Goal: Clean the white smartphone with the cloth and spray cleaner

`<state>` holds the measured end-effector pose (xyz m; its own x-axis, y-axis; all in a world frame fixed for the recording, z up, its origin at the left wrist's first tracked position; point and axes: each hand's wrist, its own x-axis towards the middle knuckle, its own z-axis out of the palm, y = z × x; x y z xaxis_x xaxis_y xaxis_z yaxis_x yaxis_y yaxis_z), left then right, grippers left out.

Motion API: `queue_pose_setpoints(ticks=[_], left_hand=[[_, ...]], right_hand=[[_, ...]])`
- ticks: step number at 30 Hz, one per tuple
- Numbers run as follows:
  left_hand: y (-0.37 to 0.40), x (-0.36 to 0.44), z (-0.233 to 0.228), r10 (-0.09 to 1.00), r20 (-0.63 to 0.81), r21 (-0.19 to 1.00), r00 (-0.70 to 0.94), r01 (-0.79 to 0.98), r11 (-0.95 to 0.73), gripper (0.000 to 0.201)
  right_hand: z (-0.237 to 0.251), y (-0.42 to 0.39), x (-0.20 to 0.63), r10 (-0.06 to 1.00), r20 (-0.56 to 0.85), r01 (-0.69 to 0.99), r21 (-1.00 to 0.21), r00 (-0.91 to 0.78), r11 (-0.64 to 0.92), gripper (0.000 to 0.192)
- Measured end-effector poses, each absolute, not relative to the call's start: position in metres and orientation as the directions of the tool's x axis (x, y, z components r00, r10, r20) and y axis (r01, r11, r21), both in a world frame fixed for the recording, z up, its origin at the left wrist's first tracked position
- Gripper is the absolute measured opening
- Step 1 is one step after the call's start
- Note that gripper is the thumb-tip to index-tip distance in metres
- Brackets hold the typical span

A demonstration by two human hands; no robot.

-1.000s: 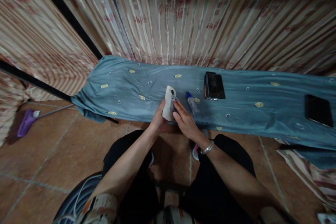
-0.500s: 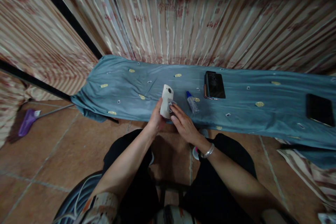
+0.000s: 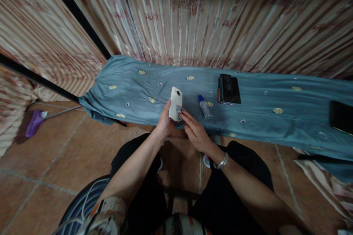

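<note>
A white phone [image 3: 174, 102] is tilted over the near edge of the cloth-covered surface, its back with a dark round camera facing up. My left hand [image 3: 164, 124] is closed around its left side and lower end. My right hand [image 3: 196, 133] presses a small greyish cloth or wipe [image 3: 180, 110] against the lower back of the phone; most of this piece is hidden under the fingers. To the right of the phone lies a clear bottle [image 3: 205, 109] with a blue cap, on its side.
Dark phones or cases [image 3: 230, 89] lie stacked right of the bottle, and another dark phone [image 3: 342, 116] is at the far right. A blue-green patterned cloth [image 3: 132, 91] covers the narrow surface. A purple broom [image 3: 34, 123] rests on the tiled floor; striped curtains hang behind.
My right fingers and the small cloth have shifted slightly down the phone's back. The left hand keeps its grip. The whole view has shifted a little.
</note>
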<state>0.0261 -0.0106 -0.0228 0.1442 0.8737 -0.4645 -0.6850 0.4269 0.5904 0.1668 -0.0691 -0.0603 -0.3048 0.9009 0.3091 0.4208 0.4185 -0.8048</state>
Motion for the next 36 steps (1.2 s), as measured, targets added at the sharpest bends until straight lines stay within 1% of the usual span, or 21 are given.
queue_pose_setpoints(ticks=[2,3,8,14,21,25,31,36], left_hand=[[-0.010,0.026,-0.023,0.878,-0.456,0.594,0.144,-0.685,0.422,0.041],[-0.010,0.026,-0.023,0.878,-0.456,0.593,0.144,-0.686,0.421,0.041],[-0.012,0.028,-0.020,0.855,-0.496,0.561,0.154,-0.695,0.450,0.045],[-0.012,0.031,-0.021,0.830,-0.533,0.535,0.163,-0.696,0.479,0.044],[-0.012,0.034,-0.025,0.821,-0.548,0.502,0.161,-0.721,0.477,0.042],[-0.011,0.035,-0.027,0.810,-0.564,0.500,0.159,-0.715,0.488,0.045],[-0.014,0.036,-0.028,0.813,-0.562,0.501,0.151,-0.721,0.480,0.043],[-0.017,0.040,-0.021,0.798,-0.587,0.496,0.134,-0.719,0.486,0.047]], right_hand=[[-0.062,-0.068,0.167,0.897,0.327,0.428,-0.795,-0.296,0.431,0.060],[-0.063,-0.068,0.167,0.900,0.333,0.436,-0.792,-0.280,0.428,0.059],[-0.062,-0.065,0.167,0.917,0.344,0.496,-0.772,-0.201,0.398,0.039],[-0.061,-0.064,0.168,0.904,0.378,0.534,-0.732,-0.198,0.423,0.031],[-0.057,-0.062,0.163,0.880,0.428,0.550,-0.693,-0.205,0.465,0.027],[-0.053,-0.061,0.159,0.863,0.458,0.542,-0.679,-0.214,0.495,0.027],[-0.046,-0.058,0.152,0.867,0.443,0.544,-0.681,-0.229,0.491,0.028],[-0.043,-0.055,0.146,0.849,0.478,0.530,-0.672,-0.223,0.518,0.029]])
